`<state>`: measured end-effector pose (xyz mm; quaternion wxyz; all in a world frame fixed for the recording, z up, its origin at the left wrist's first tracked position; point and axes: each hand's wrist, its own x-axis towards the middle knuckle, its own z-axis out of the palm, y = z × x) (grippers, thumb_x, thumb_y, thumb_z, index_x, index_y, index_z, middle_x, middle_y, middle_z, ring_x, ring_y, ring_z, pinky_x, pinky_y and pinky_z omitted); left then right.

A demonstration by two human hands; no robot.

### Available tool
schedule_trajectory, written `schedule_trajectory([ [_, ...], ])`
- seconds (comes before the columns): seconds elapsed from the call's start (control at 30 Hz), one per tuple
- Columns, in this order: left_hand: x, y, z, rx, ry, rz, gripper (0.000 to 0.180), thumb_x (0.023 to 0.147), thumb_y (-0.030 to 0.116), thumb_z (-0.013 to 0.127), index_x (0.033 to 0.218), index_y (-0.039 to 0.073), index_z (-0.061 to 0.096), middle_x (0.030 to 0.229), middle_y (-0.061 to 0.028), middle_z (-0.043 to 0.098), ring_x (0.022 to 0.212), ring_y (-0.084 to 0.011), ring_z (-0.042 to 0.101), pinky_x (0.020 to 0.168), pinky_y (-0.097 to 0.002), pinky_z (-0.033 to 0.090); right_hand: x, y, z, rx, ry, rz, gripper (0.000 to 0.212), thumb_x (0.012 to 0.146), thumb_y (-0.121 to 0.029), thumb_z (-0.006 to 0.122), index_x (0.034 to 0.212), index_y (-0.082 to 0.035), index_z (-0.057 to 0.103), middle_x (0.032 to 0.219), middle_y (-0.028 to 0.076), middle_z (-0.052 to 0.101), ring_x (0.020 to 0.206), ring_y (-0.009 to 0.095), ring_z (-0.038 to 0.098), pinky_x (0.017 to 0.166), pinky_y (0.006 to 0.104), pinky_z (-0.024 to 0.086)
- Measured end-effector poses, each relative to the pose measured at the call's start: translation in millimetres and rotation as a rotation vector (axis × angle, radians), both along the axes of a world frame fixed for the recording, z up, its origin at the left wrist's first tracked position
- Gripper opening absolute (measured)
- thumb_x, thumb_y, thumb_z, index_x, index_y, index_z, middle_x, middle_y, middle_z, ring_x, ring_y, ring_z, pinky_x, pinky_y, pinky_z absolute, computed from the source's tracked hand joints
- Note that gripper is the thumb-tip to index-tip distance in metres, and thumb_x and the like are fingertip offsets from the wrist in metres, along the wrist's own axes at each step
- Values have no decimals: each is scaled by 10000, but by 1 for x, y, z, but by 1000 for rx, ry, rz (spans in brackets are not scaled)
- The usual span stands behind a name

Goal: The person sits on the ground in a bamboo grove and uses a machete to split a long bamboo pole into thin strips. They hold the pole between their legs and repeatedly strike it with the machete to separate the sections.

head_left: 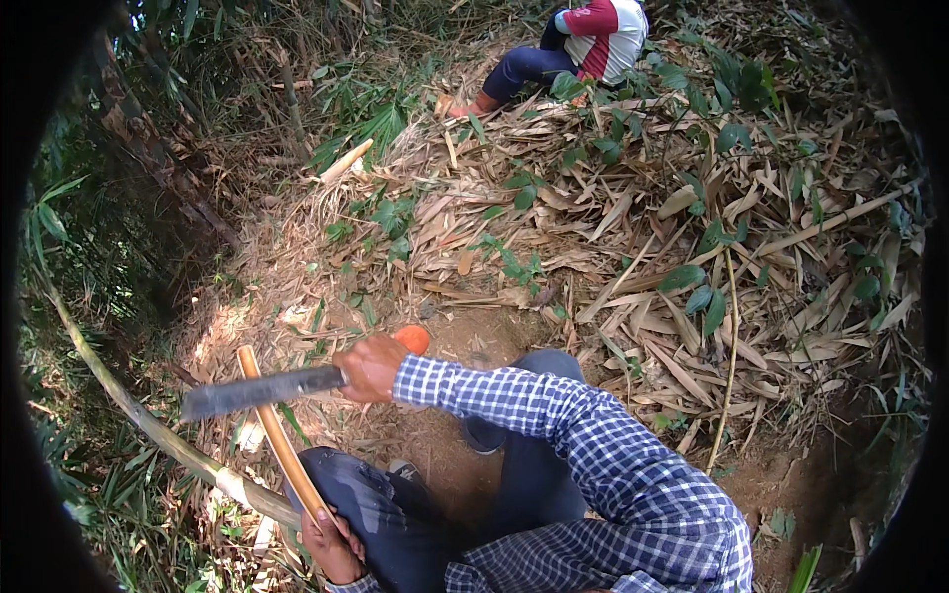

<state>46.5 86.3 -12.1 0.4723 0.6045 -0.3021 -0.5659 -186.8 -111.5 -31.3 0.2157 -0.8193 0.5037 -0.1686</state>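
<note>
My right hand (370, 368) is closed round the handle of a machete (252, 392), whose orange handle end sticks out past my fist. The long dark blade points left and crosses in front of a split bamboo strip (285, 450) near its upper end; I cannot tell whether it touches. At the lower end of the strip, my left hand (333, 546) grips it beside my knee. The strip slants up and left, its pale inner side showing. My legs in dark trousers (366, 494) are bent beneath my arms.
A long bamboo pole (148, 420) curves along the left, passing behind the strip. Dry leaves (633, 227) and green shoots cover the slope. Another person (583, 49) sits at the top. A cut pale piece of bamboo (347, 160) lies farther off. A thin stem (733, 346) stands at right.
</note>
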Motion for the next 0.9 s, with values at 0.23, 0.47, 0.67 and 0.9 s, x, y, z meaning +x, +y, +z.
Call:
schedule_trajectory([
  [0.23,-13,-1,0,14,-27,-3,265,996,331,473,950,70,464,527,17,392,299,-65,309,250,-215,245,4,8,-19,-53,25,96,187,691,-235,658,757,-60,640,571,93,612,541,254,642,515,440,517],
  [0.47,-5,-4,-1,26,38,-15,270,998,340,464,948,74,452,520,14,387,293,-68,300,246,-224,238,13,33,-3,-156,-35,244,155,698,-218,640,754,-73,637,576,85,613,536,263,633,524,446,518],
  [0.67,-14,-5,2,35,23,-18,254,1000,333,460,956,83,448,531,13,393,306,-68,314,250,-219,239,-7,-3,-8,-42,-15,-10,185,701,-214,635,810,-66,661,583,100,617,539,268,635,510,426,522],
  [0.9,-14,-10,-10,-65,133,-53,267,991,338,479,938,79,443,516,12,395,299,-71,326,250,-219,245,13,47,2,-248,-15,314,207,720,-237,641,806,-49,637,574,97,615,500,247,626,462,413,511],
])
